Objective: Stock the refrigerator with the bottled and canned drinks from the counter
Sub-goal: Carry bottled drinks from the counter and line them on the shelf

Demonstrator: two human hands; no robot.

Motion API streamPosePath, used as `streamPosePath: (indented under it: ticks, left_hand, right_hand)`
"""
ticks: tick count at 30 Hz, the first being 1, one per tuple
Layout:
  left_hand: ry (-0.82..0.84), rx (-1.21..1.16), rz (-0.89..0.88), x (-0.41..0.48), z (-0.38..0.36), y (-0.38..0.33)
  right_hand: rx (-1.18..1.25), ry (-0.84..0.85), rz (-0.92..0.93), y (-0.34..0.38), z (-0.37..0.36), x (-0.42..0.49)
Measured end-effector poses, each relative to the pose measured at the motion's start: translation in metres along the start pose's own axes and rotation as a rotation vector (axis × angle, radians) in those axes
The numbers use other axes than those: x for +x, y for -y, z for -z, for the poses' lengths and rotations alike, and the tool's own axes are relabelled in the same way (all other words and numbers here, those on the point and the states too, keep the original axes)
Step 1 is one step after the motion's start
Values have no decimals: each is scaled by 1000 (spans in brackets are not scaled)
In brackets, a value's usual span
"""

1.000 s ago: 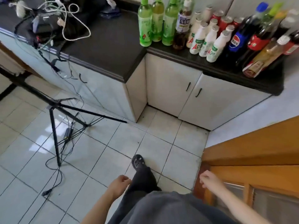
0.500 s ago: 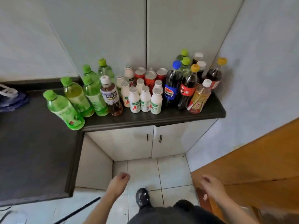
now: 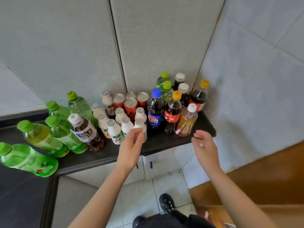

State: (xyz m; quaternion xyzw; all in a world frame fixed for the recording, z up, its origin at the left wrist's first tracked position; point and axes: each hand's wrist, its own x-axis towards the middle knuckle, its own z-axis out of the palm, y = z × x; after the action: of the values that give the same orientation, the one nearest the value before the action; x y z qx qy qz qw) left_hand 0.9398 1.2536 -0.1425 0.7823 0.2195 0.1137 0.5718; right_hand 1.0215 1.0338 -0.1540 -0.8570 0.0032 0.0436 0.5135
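Observation:
A crowd of drinks stands on the black counter (image 3: 161, 142) in the corner. Several green bottles (image 3: 64, 134) are at the left, beside a brown tea bottle (image 3: 85, 132). Several small white milk bottles (image 3: 115, 130) fill the middle, with red cans (image 3: 130, 104) behind them. A blue-capped cola bottle (image 3: 155, 111), a red-labelled cola bottle (image 3: 172, 112) and an amber tea bottle (image 3: 186, 122) stand at the right. My left hand (image 3: 131, 147) is raised, fingers apart, just in front of the front-row white milk bottle (image 3: 140, 125). My right hand (image 3: 204, 147) hovers open near the counter's right end, below the amber bottle.
Pale cupboard doors (image 3: 161, 163) sit under the counter, tiled floor (image 3: 139, 199) and my shoe (image 3: 167, 202) below. A wooden door (image 3: 263, 175) is at the right. Grey wall panels rise behind the drinks. No refrigerator is in view.
The view swung from the floor up to the drinks and came closer. Both hands rose from waist height to counter level, the left toward the white milk bottles, the right toward the amber bottle.

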Motion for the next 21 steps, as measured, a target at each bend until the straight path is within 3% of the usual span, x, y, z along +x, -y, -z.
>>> streamPosePath:
  ticks: [6, 13, 17, 21]
  left_hand:
    - [-128, 67, -190, 60, -27, -49]
    - [-148, 106, -200, 107, -55, -67]
    - [-212, 130, -247, 111, -66, -64]
    - [-290, 194, -253, 106, -70, -61]
  right_hand:
    - [-96, -201, 306, 51, 0, 57]
    - [-231, 7, 620, 81, -14, 92]
    - [-229, 102, 630, 76, -22, 106]
    - [-235, 95, 674, 70, -28, 113]
